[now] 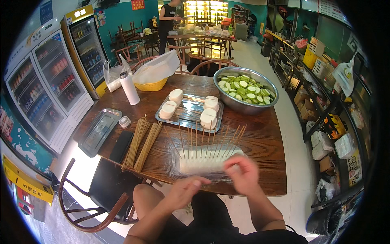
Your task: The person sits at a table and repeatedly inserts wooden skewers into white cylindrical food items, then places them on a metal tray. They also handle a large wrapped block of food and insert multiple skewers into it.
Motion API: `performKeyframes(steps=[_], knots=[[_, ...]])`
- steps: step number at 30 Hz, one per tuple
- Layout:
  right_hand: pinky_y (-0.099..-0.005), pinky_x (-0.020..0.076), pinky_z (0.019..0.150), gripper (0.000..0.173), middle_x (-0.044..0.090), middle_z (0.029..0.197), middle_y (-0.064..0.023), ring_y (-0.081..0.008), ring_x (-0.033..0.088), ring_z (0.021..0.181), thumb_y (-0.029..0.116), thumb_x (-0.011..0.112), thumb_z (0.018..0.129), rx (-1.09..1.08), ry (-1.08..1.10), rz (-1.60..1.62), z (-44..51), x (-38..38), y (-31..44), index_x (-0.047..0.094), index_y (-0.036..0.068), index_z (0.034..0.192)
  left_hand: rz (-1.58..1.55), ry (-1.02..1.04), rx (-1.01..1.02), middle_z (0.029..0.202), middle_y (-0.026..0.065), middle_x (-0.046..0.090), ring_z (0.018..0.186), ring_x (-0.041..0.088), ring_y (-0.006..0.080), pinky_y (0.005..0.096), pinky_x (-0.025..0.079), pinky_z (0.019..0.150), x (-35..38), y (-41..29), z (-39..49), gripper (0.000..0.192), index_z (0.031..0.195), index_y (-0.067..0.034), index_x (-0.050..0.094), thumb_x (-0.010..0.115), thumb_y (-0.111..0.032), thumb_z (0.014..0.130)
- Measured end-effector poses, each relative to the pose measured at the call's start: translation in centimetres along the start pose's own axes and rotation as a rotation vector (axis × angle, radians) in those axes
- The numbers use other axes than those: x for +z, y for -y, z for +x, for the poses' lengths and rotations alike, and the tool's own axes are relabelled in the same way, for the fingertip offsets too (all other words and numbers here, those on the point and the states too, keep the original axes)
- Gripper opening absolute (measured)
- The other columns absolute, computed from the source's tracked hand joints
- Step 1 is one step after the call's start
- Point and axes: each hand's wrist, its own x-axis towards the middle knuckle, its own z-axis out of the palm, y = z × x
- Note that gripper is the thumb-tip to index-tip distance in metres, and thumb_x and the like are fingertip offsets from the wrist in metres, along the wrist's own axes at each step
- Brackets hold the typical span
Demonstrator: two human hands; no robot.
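Before me lies a long white block of round slices (pixel 201 166) in a clear plastic bag, with a row of thin wooden skewers (pixel 202 140) standing in its far side. My right hand (pixel 243 174) is over the block's right end, fingers curled and blurred; whether it holds anything is unclear. Just off the table's near edge, my left hand (pixel 189 189) points right, its thumb close to the fingers and no object visible in it. Two bundles of bamboo skewers (pixel 143 143) rest to the left. Beyond the block, a metal tray (pixel 192 105) bears skewered stacks of white slices (pixel 208 117).
A steel bowl (pixel 240 105) of sliced zucchini (pixel 243 87) stands far right on the wooden table (pixel 262 146). Leftward are a white thermos (pixel 130 90), its cap (pixel 124 121), a clear lidded tray (pixel 100 131), a black flat case (pixel 121 146) and a yellow basket (pixel 152 86).
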Motion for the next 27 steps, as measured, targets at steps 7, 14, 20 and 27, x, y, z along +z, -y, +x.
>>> performKeyframes(steps=[7, 14, 20, 27], knots=[[-0.0278, 0.0572, 0.078, 0.013, 0.075, 0.093, -0.0084, -0.0138, 0.071, 0.084, -0.003, 0.072, 0.094, 0.034, 0.093, 0.018, 0.4, 1.7, 1.9, 0.074, -0.001, 0.107, -0.014, 0.120, -0.016, 0.091, 0.0026, 0.067, 0.080, 0.058, 0.0133, 0.0297, 0.050, 0.077, 2.1, -1.6, 0.5, 0.035, 0.130, -0.002, 0.066, 0.046, -0.027, 0.115], [-0.0327, 0.0591, 0.080, 0.021, 0.073, 0.096, -0.0131, -0.0192, 0.072, 0.084, 0.000, 0.073, 0.096, 0.116, 0.006, 0.412, -0.6, 0.8, 1.1, 0.068, -0.001, 0.117, -0.156, 0.067, 0.014, 0.080, -0.0013, 0.055, 0.074, 0.050, 0.0071, 0.0242, 0.045, 0.067, 2.2, -0.6, -0.3, 0.031, 0.130, -0.005, 0.068, 0.048, -0.024, 0.114], [-0.0340, 0.0598, 0.079, 0.014, 0.073, 0.092, -0.0158, -0.0207, 0.072, 0.083, -0.006, 0.072, 0.093, 0.176, -0.042, 0.409, -1.1, 2.2, 0.5, 0.062, -0.001, 0.100, -0.137, 0.064, -0.021, 0.078, -0.0009, 0.055, 0.073, 0.051, 0.0069, 0.0240, 0.046, 0.067, 2.6, -0.7, 0.2, 0.031, 0.129, -0.003, 0.067, 0.048, -0.022, 0.114], [-0.0316, 0.0587, 0.083, 0.004, 0.069, 0.096, -0.0068, -0.0165, 0.070, 0.087, -0.001, 0.066, 0.100, -0.032, -0.372, 0.000, 3.1, -4.2, 0.1, 0.063, 0.001, 0.101, -0.069, -0.428, -0.024, 0.079, -0.0035, 0.060, 0.065, 0.053, 0.0043, 0.0205, 0.043, 0.058, -1.1, 1.9, 0.6, 0.022, 0.121, -0.004, 0.070, 0.056, -0.016, 0.109]])
